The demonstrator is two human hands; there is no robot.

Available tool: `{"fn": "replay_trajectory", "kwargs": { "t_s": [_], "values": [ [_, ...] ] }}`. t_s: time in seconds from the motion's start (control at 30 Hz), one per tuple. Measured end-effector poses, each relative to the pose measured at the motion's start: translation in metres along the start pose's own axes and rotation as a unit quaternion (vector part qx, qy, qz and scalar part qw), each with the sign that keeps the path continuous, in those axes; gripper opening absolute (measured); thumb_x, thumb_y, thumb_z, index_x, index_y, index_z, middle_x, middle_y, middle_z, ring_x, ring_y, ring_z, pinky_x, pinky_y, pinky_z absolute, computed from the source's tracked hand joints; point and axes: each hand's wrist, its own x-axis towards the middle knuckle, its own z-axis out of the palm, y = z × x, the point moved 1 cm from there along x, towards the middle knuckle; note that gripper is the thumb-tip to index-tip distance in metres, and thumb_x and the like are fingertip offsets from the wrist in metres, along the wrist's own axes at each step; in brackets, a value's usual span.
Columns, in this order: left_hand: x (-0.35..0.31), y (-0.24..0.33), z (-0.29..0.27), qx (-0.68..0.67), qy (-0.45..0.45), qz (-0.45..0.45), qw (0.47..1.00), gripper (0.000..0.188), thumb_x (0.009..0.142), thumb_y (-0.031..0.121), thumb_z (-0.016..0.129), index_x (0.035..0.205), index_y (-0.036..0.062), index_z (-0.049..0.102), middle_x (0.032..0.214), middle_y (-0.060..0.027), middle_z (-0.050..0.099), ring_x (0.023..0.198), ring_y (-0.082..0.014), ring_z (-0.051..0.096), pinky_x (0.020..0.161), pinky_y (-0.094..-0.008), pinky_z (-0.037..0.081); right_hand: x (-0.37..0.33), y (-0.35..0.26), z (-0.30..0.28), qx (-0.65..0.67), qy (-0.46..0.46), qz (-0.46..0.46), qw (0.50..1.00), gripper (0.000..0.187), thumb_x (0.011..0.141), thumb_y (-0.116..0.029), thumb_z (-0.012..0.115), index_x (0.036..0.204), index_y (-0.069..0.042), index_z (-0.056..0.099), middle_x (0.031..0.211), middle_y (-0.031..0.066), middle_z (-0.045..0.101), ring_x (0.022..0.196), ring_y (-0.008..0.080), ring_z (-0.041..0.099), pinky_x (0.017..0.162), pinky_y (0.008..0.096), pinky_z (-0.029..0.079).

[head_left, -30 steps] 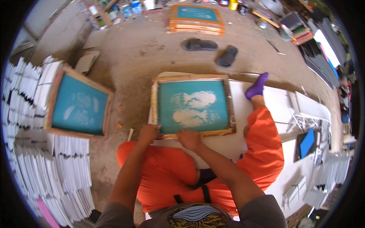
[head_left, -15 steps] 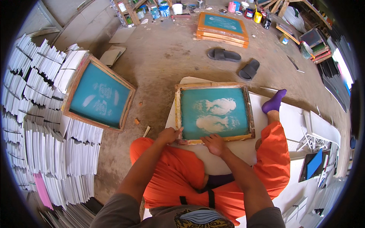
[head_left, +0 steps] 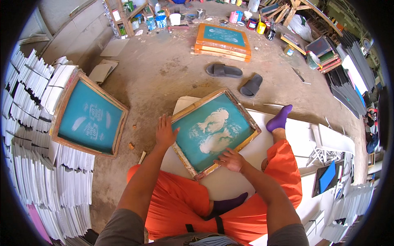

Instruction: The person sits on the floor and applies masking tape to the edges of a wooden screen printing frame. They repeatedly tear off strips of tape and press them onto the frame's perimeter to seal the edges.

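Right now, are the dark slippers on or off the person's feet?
Off: both slippers lie on the floor; only purple socks are worn.

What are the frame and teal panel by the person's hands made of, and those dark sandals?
Frame: apparently wood, worn and stained, from its brown, patchy bars.
Teal panel: possibly coated mesh; it's smooth-looking and evenly coloured with pale images, though no weave is discernible.
Sandals: perhaps rubber or foam, matte, going by their thick soles and broad straps.
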Motion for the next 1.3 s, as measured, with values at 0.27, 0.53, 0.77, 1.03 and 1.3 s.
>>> {"fn": "replay_trajectory", "kwargs": {
  "t_s": [0.27,0.53,0.77,1.03,1.3],
  "values": [
    [0.031,0.003,-0.003,0.003,-0.199,-0.045,0.979,0.058,0.094,0.043,0.075,0.135,0.0078,0.055,0.128,-0.0167,0.063,0.124,-0.0364,0.059,0.104,-0.0530,0.047,-0.005,-0.048,0.005,0.329,0.280,0.713,0.552,0.058,0.093,-0.040,0.074,0.136,-0.010,0.049,0.109,0.0133,0.060,0.091,0.0227,0.064,0.086,0.0383,0.055],
    [0.000,-0.001,-0.017,0.020,-0.210,-0.055,0.976,0.050,0.095,0.045,0.073,0.121,0.0048,0.059,0.116,-0.0199,0.068,0.114,-0.0378,0.065,0.095,-0.0502,0.053,0.015,-0.071,0.049,0.307,0.226,0.696,0.608,0.069,0.083,-0.026,0.080,0.139,-0.004,0.044,0.111,0.0186,0.066,0.094,0.0378,0.068,0.090,0.0456,0.056],
    [-0.032,0.013,-0.076,-0.118,-0.457,-0.229,0.851,0.063,0.096,0.059,0.065,0.115,-0.0015,0.063,0.106,-0.0254,0.073,0.101,-0.0396,0.072,0.089,-0.0510,0.055,-0.015,0.015,0.015,0.255,0.154,0.615,0.730,0.071,0.077,-0.026,0.078,0.140,-0.003,0.054,0.111,0.0250,0.072,0.103,0.0407,0.071,0.092,0.0489,0.055],
    [-0.067,0.020,-0.041,-0.093,-0.370,-0.191,0.905,0.061,0.099,0.056,0.061,0.115,-0.0025,0.066,0.110,-0.0250,0.073,0.106,-0.0418,0.071,0.092,-0.0519,0.055,-0.030,0.022,0.016,0.245,0.041,0.621,0.743,0.059,0.083,-0.030,0.075,0.132,-0.001,0.060,0.107,0.0246,0.074,0.099,0.0422,0.072,0.089,0.0508,0.056],
    [-0.067,0.033,-0.052,-0.090,-0.361,-0.209,0.904,0.065,0.097,0.055,0.065,0.126,-0.0035,0.063,0.120,-0.0276,0.071,0.116,-0.0432,0.068,0.095,-0.0531,0.054,-0.054,0.003,0.016,0.251,0.126,0.596,0.752,0.040,0.095,-0.036,0.065,0.120,-0.005,0.065,0.112,0.0213,0.072,0.105,0.0409,0.070,0.092,0.0531,0.055]
  ]
}}
